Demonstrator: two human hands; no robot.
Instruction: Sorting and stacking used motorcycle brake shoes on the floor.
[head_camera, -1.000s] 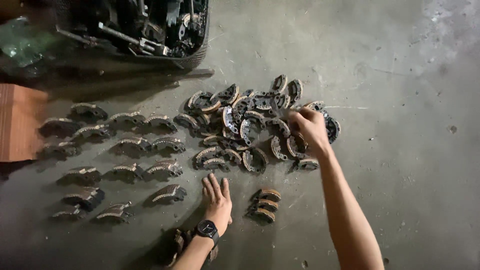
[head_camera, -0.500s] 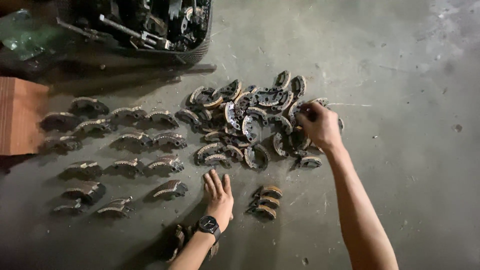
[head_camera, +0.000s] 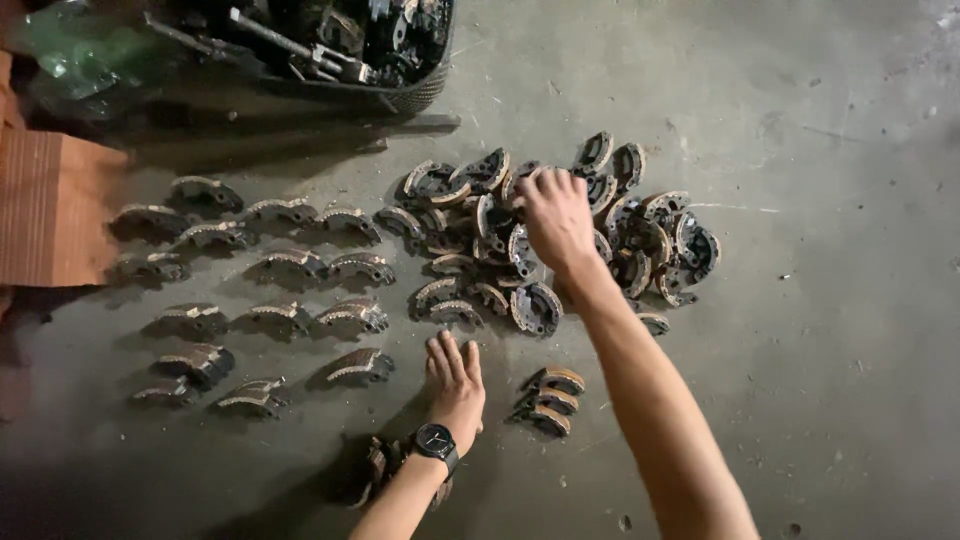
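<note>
So the right hand (head_camera: 556, 215) is down on top of the pile (head_camera: 560, 235) of curved brake shoes, fingers curled into the heap, back of the hand facing up. Can't really tell if it's pinching one shoe or just resting on them, the fingertips are hidden. The left hand (head_camera: 455, 385), with a black watch (head_camera: 436, 440) on the wrist, is flat on the floor (head_camera: 820, 330) just below the pile, fingers together and pointing toward it, holding nothing.

Just right of that hand, still below the pile, sits a small stack (head_camera: 547, 397) of three shoes. Left of the pile, more shoes are laid out in rough rows (head_camera: 260, 290), each one apart from the next. Further left of the pile there's a reddish block (head_camera: 50, 205) at the frame edge. Above the pile, a dark basket (head_camera: 400, 85) full of metal parts sits on the floor.
</note>
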